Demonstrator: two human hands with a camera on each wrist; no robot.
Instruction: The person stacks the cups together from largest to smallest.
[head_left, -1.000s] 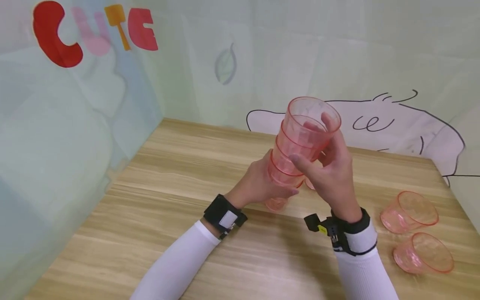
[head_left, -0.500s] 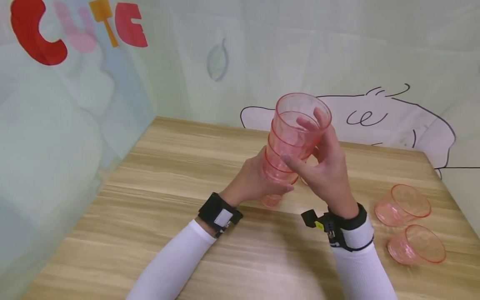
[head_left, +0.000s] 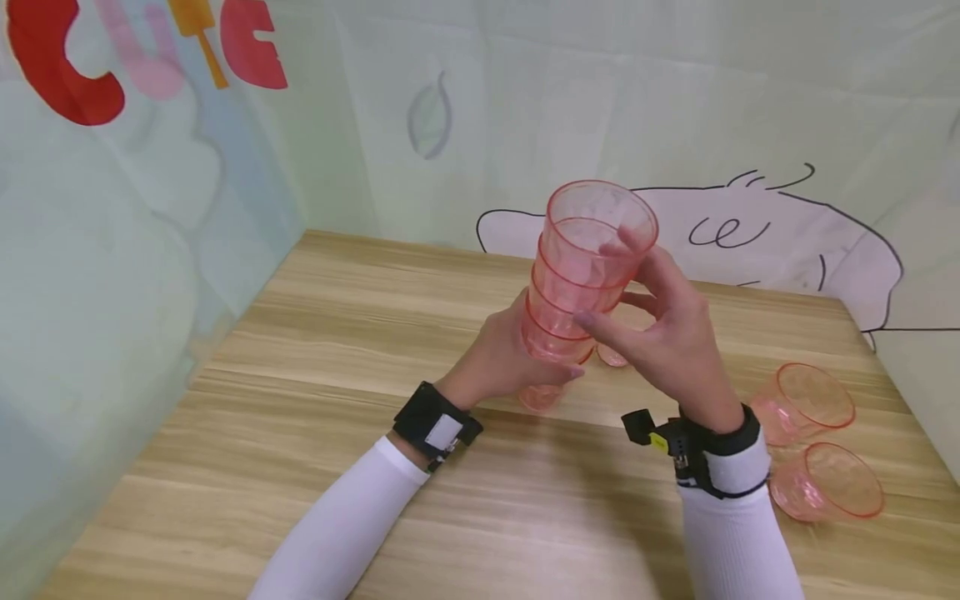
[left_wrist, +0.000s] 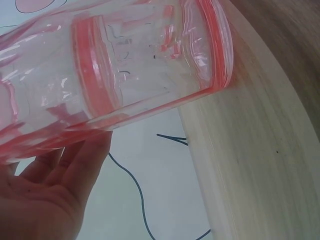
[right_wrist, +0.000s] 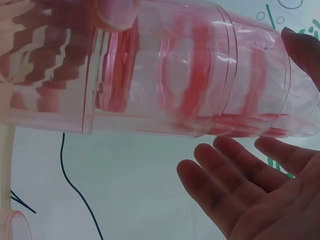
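A tilted stack of clear pink plastic cups (head_left: pixel 573 283) is held above the table, mouths up. My left hand (head_left: pixel 495 354) grips its lower part from the left, thumb across the near side and fingers hidden behind it. The base of the lowest cup shows below that hand. My right hand (head_left: pixel 675 342) lies at the stack's upper right side, thumb in front and fingers on the far side, seen through the top cup. In the right wrist view its fingers (right_wrist: pixel 230 180) are spread and loosely extended, with the tips right at the stack's edge.
Two more pink cups, a farther one (head_left: pixel 813 396) and a nearer one (head_left: pixel 840 483), lean on the wood-grain table (head_left: pixel 360 333) at right. Behind my right hand another pink cup (head_left: pixel 613 354) shows partly. A printed cloth wall (head_left: pixel 525 108) stands along the back.
My right hand has shifted slightly right relative to the stack and its fingers look looser. My left hand keeps its grip. The head view has turned a little to the right.
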